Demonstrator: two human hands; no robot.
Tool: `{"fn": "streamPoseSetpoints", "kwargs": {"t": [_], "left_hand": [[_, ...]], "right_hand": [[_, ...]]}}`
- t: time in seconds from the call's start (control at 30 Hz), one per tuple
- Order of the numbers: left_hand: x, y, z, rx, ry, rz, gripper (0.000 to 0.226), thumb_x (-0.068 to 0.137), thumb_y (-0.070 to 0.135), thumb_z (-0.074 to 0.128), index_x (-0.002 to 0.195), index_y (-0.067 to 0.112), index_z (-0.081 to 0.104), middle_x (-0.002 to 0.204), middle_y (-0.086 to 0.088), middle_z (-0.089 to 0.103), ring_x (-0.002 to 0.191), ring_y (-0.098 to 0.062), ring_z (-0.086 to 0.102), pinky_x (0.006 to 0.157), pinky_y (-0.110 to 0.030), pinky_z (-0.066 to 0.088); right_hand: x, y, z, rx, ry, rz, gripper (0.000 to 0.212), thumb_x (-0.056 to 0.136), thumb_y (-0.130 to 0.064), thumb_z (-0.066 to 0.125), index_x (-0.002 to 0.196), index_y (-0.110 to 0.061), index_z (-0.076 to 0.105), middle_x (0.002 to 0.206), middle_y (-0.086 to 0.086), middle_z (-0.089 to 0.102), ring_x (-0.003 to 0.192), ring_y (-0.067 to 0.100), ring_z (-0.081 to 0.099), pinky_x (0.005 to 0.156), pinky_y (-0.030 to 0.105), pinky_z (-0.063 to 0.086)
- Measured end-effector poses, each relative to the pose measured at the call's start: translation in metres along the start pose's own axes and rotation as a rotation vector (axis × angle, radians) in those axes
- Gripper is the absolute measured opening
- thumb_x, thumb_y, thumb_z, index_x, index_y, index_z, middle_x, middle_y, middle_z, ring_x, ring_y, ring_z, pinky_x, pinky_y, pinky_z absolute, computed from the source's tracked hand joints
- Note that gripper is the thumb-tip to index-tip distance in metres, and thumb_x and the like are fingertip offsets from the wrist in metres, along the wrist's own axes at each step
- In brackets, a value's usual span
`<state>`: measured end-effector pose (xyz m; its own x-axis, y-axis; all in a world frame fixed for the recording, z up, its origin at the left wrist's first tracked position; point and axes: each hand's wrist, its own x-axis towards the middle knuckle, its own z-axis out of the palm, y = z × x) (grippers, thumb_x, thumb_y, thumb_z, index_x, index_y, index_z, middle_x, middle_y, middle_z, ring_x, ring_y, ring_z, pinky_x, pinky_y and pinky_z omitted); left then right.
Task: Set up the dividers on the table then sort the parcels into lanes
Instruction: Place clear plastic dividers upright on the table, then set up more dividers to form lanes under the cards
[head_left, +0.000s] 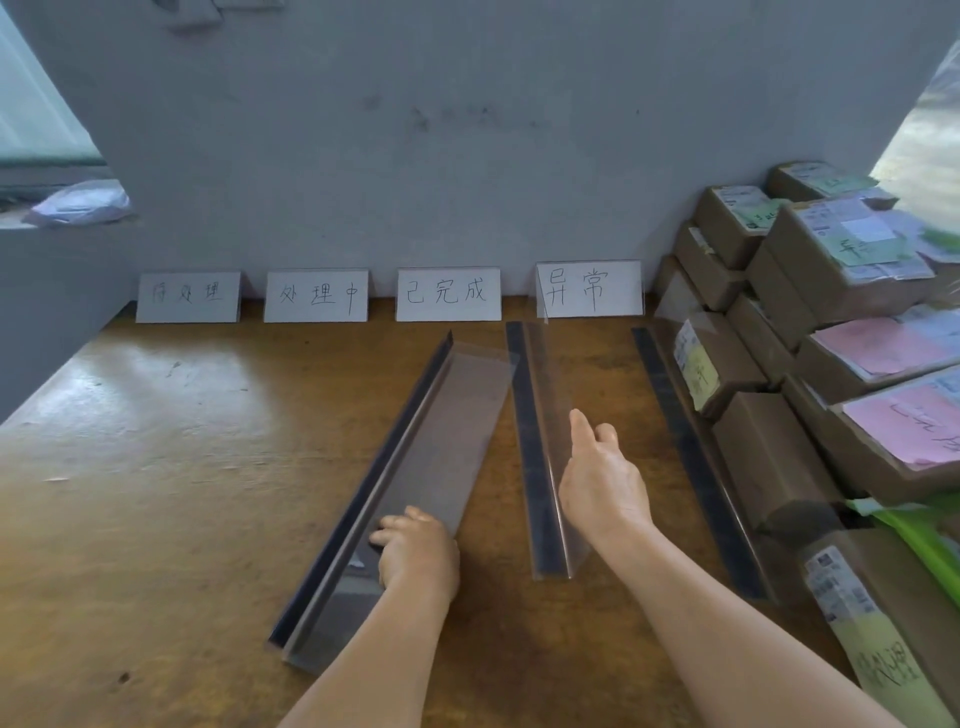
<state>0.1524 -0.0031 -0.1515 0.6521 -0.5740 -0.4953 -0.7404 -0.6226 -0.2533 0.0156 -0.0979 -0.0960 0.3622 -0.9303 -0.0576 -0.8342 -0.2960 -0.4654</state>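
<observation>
At lower centre of the frame the left hand (415, 545) grips the near end of a clear acrylic divider (410, 467) lying slanted on the wooden table (156, 467), while the right hand (597, 478) hovers with fingers loose against a second upright divider (545, 447). A third divider (691, 457) stands beside stacked cardboard parcels (810, 291) at right; four handwritten lane signs (447, 293) line the wall

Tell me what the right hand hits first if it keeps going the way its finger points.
Probably the clear upright divider: the right hand points along it toward the fourth label card at the wall. Depth is unclear.
</observation>
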Motion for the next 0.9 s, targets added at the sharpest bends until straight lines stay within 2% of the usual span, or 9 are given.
{"fn": "streamPoseSetpoints", "kwargs": {"t": [0.1,0.23,0.47,0.63,0.77,0.9], "left_hand": [[-0.002,0.000,-0.002,0.099,0.030,0.019,0.054,0.104,0.013,0.025,0.146,-0.013,0.004,0.147,-0.040,0.021,0.136,-0.051,0.028,0.110,-0.049,0.033],[0.006,0.000,0.004,0.116,0.039,0.011,0.053,0.101,0.006,0.027,0.145,-0.015,0.007,0.146,-0.039,0.025,0.133,-0.052,0.031,0.106,-0.052,0.037],[0.005,-0.003,-0.001,0.059,0.041,0.000,0.055,0.104,0.020,0.027,0.145,-0.014,0.012,0.145,-0.038,0.028,0.133,-0.047,0.036,0.107,-0.046,0.039],[0.001,-0.008,-0.002,0.000,0.048,0.004,0.056,0.103,0.024,0.030,0.146,-0.010,0.017,0.144,-0.034,0.032,0.133,-0.044,0.037,0.107,-0.041,0.039],[0.004,-0.010,0.001,-0.006,0.043,0.002,0.054,0.101,0.020,0.036,0.145,-0.007,0.022,0.143,-0.029,0.036,0.131,-0.040,0.040,0.106,-0.040,0.040],[0.003,-0.011,0.002,-0.021,0.047,0.000,0.049,0.099,0.019,0.040,0.143,-0.002,0.030,0.139,-0.026,0.041,0.126,-0.036,0.046,0.103,-0.038,0.044]], "right_hand": [[0.009,-0.002,0.000,-0.014,0.006,0.001,0.072,0.094,-0.006,0.053,0.152,-0.022,0.014,0.147,0.009,0.032,0.100,0.020,0.061,0.074,0.025,0.053],[0.015,-0.003,0.001,-0.056,0.020,0.007,0.072,0.093,-0.006,0.053,0.152,-0.022,0.014,0.145,0.011,0.033,0.092,0.020,0.063,0.070,0.026,0.056],[0.020,-0.009,0.005,-0.080,0.032,0.007,0.069,0.094,-0.006,0.053,0.150,-0.019,0.016,0.138,0.012,0.036,0.079,0.016,0.060,0.067,0.025,0.057],[0.016,-0.013,0.009,-0.104,0.030,0.019,0.070,0.094,-0.009,0.055,0.150,-0.017,0.015,0.136,0.012,0.038,0.086,0.016,0.061,0.071,0.027,0.057],[0.016,-0.009,0.006,-0.077,0.022,0.051,0.072,0.093,-0.007,0.055,0.151,-0.018,0.013,0.136,0.012,0.036,0.078,0.015,0.058,0.066,0.026,0.057],[0.021,-0.006,0.005,-0.095,0.010,0.057,0.077,0.093,-0.005,0.054,0.153,-0.020,0.008,0.143,0.014,0.030,0.080,0.017,0.061,0.064,0.027,0.058]]}}
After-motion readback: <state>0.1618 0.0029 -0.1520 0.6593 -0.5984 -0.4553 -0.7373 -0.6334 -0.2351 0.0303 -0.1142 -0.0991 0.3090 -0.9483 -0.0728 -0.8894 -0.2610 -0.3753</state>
